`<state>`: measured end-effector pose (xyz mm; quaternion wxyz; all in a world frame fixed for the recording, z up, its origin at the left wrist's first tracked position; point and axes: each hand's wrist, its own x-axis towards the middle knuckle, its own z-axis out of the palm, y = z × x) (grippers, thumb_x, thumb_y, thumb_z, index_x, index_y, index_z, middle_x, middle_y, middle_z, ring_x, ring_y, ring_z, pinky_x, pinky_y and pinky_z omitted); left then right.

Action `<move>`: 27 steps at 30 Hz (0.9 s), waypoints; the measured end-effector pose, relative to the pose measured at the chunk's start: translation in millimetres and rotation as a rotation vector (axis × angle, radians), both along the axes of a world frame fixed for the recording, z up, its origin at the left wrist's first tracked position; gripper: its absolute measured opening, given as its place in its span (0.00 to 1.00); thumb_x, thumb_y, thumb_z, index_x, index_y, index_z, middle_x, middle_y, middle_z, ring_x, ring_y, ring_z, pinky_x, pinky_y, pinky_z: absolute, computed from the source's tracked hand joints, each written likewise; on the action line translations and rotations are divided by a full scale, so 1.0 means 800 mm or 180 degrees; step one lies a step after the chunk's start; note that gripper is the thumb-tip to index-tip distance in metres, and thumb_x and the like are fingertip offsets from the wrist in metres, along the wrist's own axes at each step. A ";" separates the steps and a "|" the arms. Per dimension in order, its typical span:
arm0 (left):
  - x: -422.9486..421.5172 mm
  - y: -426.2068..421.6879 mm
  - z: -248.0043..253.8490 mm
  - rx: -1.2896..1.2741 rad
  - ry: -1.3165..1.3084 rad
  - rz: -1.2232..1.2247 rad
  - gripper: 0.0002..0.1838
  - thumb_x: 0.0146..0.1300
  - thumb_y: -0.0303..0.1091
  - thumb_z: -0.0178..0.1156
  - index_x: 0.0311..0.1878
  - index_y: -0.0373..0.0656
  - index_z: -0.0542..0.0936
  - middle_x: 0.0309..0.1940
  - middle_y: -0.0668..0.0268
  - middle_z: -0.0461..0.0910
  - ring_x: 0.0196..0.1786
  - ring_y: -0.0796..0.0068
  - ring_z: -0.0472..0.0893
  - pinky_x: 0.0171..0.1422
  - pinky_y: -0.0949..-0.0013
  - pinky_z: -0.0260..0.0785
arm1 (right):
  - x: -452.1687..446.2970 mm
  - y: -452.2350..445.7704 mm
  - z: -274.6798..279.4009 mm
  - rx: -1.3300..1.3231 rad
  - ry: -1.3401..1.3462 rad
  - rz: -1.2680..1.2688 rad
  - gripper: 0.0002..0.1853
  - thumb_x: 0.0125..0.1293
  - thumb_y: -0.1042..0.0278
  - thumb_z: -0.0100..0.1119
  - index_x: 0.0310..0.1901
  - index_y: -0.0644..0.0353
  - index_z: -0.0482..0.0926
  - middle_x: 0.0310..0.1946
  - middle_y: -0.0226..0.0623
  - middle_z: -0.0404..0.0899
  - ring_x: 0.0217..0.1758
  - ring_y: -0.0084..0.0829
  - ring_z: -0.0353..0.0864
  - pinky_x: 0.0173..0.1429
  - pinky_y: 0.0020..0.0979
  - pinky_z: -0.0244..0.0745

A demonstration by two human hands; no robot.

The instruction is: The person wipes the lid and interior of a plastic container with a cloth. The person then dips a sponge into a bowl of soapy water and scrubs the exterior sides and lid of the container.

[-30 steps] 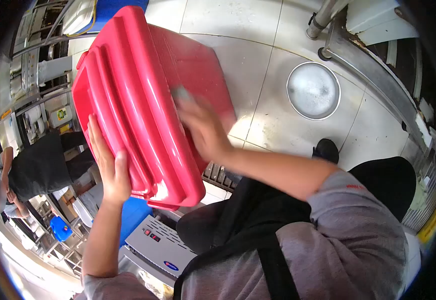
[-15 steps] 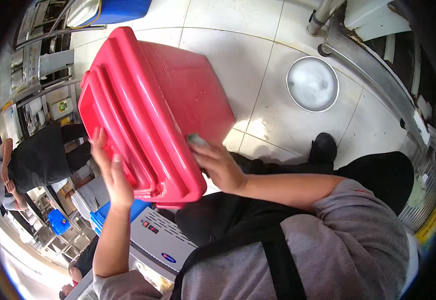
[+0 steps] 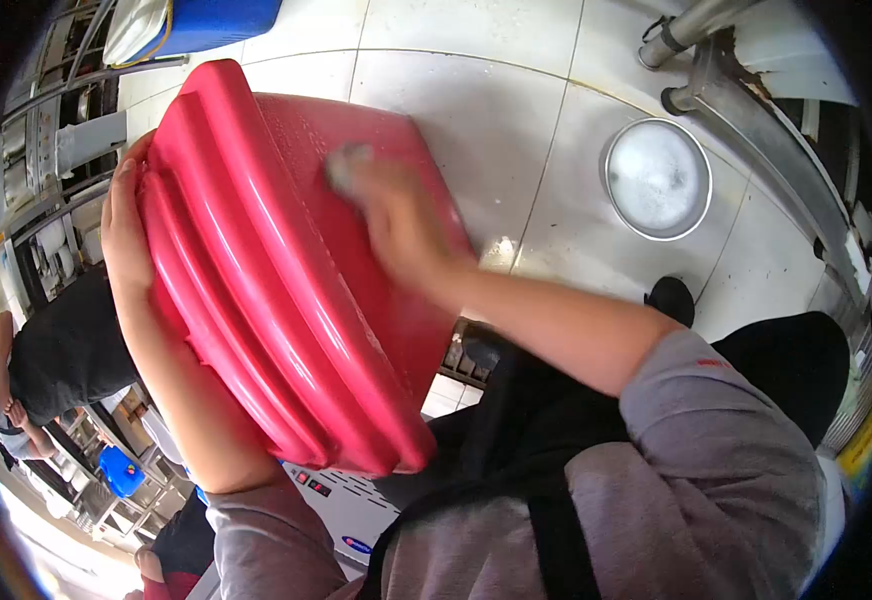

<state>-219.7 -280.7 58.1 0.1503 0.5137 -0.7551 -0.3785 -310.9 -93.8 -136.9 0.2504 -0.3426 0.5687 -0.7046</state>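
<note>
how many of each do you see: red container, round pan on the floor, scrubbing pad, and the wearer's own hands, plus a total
Red container: 1
Round pan: 1
Scrubbing pad, blurred: 1
Wearer's hands, left hand and right hand: 2
Total: 5

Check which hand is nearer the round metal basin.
Right. The right hand is at the red bin, picture-left of the basin; the left hand is farther left, at the bin's far edge.
</note>
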 end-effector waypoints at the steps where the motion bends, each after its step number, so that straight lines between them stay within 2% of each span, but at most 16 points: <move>1: 0.007 -0.008 -0.001 -0.0149 -0.0026 -0.0101 0.26 0.73 0.41 0.35 0.59 0.36 0.76 0.55 0.59 0.78 0.58 0.71 0.74 0.67 0.69 0.62 | -0.026 -0.034 -0.018 0.0471 -0.0215 0.0197 0.19 0.60 0.86 0.49 0.52 0.64 0.79 0.54 0.49 0.78 0.59 0.48 0.75 0.63 0.42 0.67; 2: 0.012 -0.012 -0.003 -0.0282 -0.0060 -0.0197 0.26 0.73 0.41 0.34 0.60 0.35 0.76 0.55 0.60 0.77 0.58 0.71 0.74 0.68 0.69 0.61 | -0.044 -0.061 -0.050 0.1027 -0.0448 0.0525 0.19 0.60 0.86 0.48 0.52 0.64 0.79 0.53 0.51 0.78 0.59 0.49 0.75 0.64 0.41 0.68; 3: 0.011 -0.013 -0.003 -0.0281 -0.0048 -0.0198 0.26 0.73 0.41 0.34 0.60 0.35 0.76 0.55 0.60 0.77 0.58 0.71 0.74 0.68 0.69 0.61 | -0.063 -0.074 -0.048 0.1583 -0.0664 0.0829 0.19 0.61 0.86 0.47 0.52 0.64 0.79 0.53 0.52 0.78 0.58 0.50 0.75 0.64 0.40 0.68; 4: 0.010 -0.014 -0.002 -0.0342 -0.0079 -0.0197 0.26 0.74 0.42 0.34 0.60 0.35 0.75 0.56 0.60 0.77 0.59 0.71 0.74 0.68 0.69 0.61 | -0.061 -0.078 -0.042 0.1583 -0.0652 0.0815 0.19 0.61 0.86 0.47 0.52 0.64 0.79 0.53 0.52 0.78 0.58 0.50 0.75 0.64 0.40 0.68; 6: 0.012 -0.011 -0.001 -0.0260 -0.0008 -0.0142 0.26 0.74 0.42 0.34 0.60 0.35 0.75 0.57 0.59 0.77 0.60 0.71 0.73 0.69 0.69 0.60 | -0.028 -0.072 -0.005 -0.0074 0.0140 -0.0207 0.18 0.62 0.84 0.47 0.51 0.65 0.79 0.51 0.52 0.79 0.56 0.50 0.77 0.62 0.40 0.70; 7: 0.011 -0.011 -0.001 -0.0271 -0.0021 -0.0116 0.26 0.74 0.42 0.34 0.60 0.35 0.75 0.57 0.59 0.77 0.60 0.71 0.73 0.69 0.69 0.60 | -0.020 -0.070 0.014 -0.0117 0.0062 -0.0254 0.17 0.62 0.84 0.47 0.50 0.65 0.80 0.50 0.51 0.80 0.55 0.49 0.78 0.63 0.40 0.71; 10: 0.008 -0.011 0.001 -0.0199 -0.0041 -0.0238 0.26 0.74 0.41 0.34 0.61 0.34 0.74 0.57 0.58 0.76 0.61 0.70 0.73 0.70 0.68 0.59 | -0.044 -0.087 -0.035 -0.0144 0.0113 -0.0164 0.17 0.60 0.84 0.49 0.49 0.64 0.81 0.50 0.50 0.80 0.55 0.48 0.77 0.62 0.39 0.71; 12: 0.008 -0.012 -0.002 0.0048 0.0239 -0.0079 0.26 0.74 0.40 0.33 0.62 0.33 0.72 0.58 0.57 0.75 0.62 0.69 0.73 0.70 0.67 0.58 | -0.068 -0.095 -0.052 0.1339 -0.0961 0.1022 0.17 0.60 0.85 0.49 0.49 0.64 0.81 0.50 0.49 0.80 0.55 0.48 0.77 0.61 0.39 0.71; 13: 0.007 -0.010 -0.003 0.0061 0.0234 -0.0091 0.26 0.74 0.40 0.33 0.62 0.33 0.72 0.58 0.57 0.75 0.62 0.69 0.73 0.70 0.67 0.58 | -0.062 -0.098 -0.032 0.1348 -0.0970 0.1009 0.17 0.60 0.85 0.49 0.49 0.64 0.81 0.50 0.49 0.80 0.55 0.48 0.77 0.61 0.39 0.71; 15: 0.004 -0.005 0.000 0.0081 0.0213 -0.0043 0.26 0.74 0.39 0.33 0.63 0.32 0.71 0.58 0.56 0.75 0.62 0.69 0.72 0.70 0.67 0.58 | -0.040 -0.106 0.032 -0.0536 0.0214 -0.0377 0.17 0.61 0.83 0.46 0.45 0.61 0.83 0.47 0.46 0.82 0.50 0.45 0.82 0.57 0.41 0.75; 17: 0.004 -0.006 0.004 0.0041 0.0057 -0.0115 0.26 0.73 0.39 0.33 0.63 0.32 0.71 0.58 0.57 0.75 0.62 0.70 0.72 0.70 0.67 0.58 | -0.033 -0.095 0.003 -0.0503 0.0270 -0.0555 0.17 0.60 0.83 0.45 0.45 0.61 0.83 0.48 0.45 0.82 0.47 0.46 0.83 0.53 0.41 0.78; 19: 0.014 -0.019 0.002 0.0023 -0.0009 -0.0271 0.25 0.74 0.41 0.37 0.64 0.34 0.70 0.62 0.56 0.73 0.65 0.67 0.71 0.73 0.64 0.57 | -0.058 -0.082 -0.061 0.0384 -0.0398 0.0497 0.20 0.56 0.88 0.47 0.46 0.61 0.83 0.49 0.46 0.82 0.45 0.47 0.83 0.53 0.40 0.77; 21: 0.013 -0.019 0.000 0.0184 0.0120 -0.0199 0.25 0.74 0.41 0.36 0.64 0.34 0.70 0.63 0.57 0.72 0.65 0.67 0.71 0.73 0.64 0.57 | -0.057 -0.094 -0.047 0.0224 -0.0159 0.0296 0.20 0.56 0.88 0.47 0.46 0.61 0.83 0.48 0.46 0.82 0.45 0.46 0.82 0.54 0.40 0.77; 23: 0.012 -0.016 0.000 -0.0077 0.0025 -0.0273 0.26 0.73 0.40 0.34 0.63 0.33 0.72 0.59 0.58 0.75 0.64 0.69 0.70 0.72 0.68 0.55 | -0.051 -0.121 -0.017 -0.0137 0.0297 -0.0052 0.19 0.56 0.88 0.48 0.45 0.62 0.83 0.45 0.47 0.82 0.45 0.46 0.82 0.55 0.40 0.75; 25: 0.004 -0.007 0.000 -0.0095 0.0000 -0.0185 0.27 0.73 0.40 0.34 0.62 0.33 0.73 0.59 0.58 0.75 0.63 0.69 0.71 0.72 0.68 0.56 | -0.052 -0.130 0.036 -0.0601 0.0219 -0.0211 0.21 0.54 0.89 0.46 0.45 0.60 0.83 0.44 0.47 0.82 0.49 0.46 0.80 0.56 0.44 0.74; 27: 0.001 -0.009 0.001 -0.0137 0.0044 -0.0109 0.27 0.73 0.40 0.33 0.62 0.33 0.73 0.59 0.58 0.75 0.63 0.69 0.71 0.72 0.67 0.56 | -0.052 -0.123 -0.018 -0.0283 0.0407 -0.0073 0.18 0.60 0.83 0.47 0.49 0.61 0.81 0.49 0.46 0.81 0.53 0.46 0.79 0.59 0.38 0.70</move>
